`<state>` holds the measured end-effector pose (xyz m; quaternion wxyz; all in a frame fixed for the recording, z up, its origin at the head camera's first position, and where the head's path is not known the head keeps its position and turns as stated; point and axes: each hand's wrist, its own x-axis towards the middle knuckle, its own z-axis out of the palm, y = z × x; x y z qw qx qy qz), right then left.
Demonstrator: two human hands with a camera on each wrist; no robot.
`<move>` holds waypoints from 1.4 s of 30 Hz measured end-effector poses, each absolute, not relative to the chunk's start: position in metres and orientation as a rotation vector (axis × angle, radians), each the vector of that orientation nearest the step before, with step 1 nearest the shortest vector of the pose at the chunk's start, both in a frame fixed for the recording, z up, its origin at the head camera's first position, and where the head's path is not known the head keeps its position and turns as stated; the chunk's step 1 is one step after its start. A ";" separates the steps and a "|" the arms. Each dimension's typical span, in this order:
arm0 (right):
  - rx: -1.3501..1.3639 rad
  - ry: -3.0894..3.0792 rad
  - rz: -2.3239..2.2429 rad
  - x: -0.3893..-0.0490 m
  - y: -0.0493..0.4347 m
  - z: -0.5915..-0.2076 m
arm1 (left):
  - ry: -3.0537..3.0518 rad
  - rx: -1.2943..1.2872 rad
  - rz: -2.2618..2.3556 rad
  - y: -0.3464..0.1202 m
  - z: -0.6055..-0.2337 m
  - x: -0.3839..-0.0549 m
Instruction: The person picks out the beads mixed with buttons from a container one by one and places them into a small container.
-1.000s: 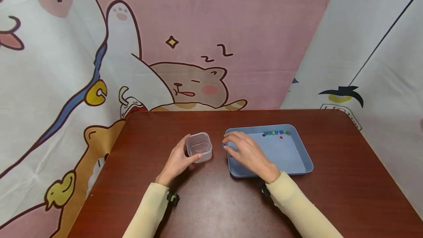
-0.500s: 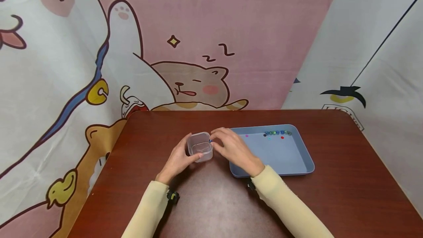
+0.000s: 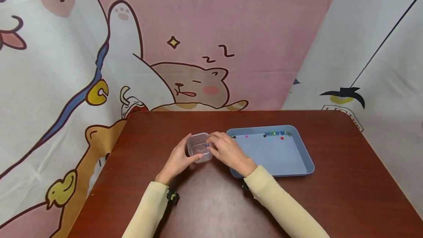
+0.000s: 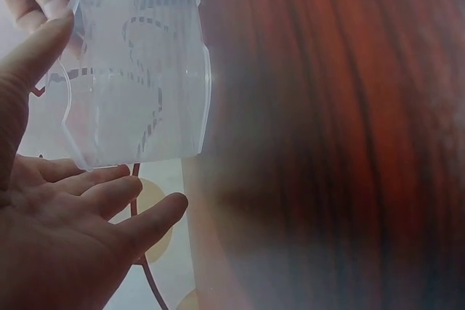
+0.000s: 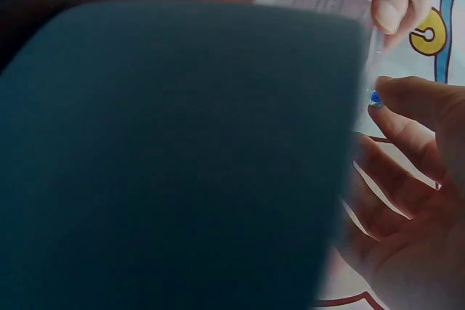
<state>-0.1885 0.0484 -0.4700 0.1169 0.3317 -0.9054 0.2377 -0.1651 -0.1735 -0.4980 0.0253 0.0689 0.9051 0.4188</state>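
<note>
My left hand (image 3: 176, 160) grips a small clear plastic container (image 3: 199, 150) by its left side, thumb at the near side and fingers at the far side. In the left wrist view the see-through container (image 4: 142, 81) sits between that thumb and fingers. Over the container's right rim, my right hand (image 3: 229, 154) pinches a blue glass marble (image 3: 207, 145) between thumb and index finger. The marble (image 5: 375, 97) shows at the fingertips in the right wrist view too. No marble can be made out on the container's floor.
A shallow blue tray (image 3: 271, 159) lies right of the container. Along its far wall stands a row of several blue and green marbles (image 3: 278, 133). Small coloured dots, such as a red dot (image 3: 282, 138), mark its floor. A patterned cloth (image 3: 257, 39) hangs behind the brown table (image 3: 205, 205).
My right hand has moved left from the tray with the blue marble, coming over the container's rim. The left hand and container have stayed about where they were.
</note>
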 end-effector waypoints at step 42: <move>0.506 -2.730 0.887 -0.175 0.204 -0.441 | 2.842 0.350 1.217 -0.176 -0.499 -0.167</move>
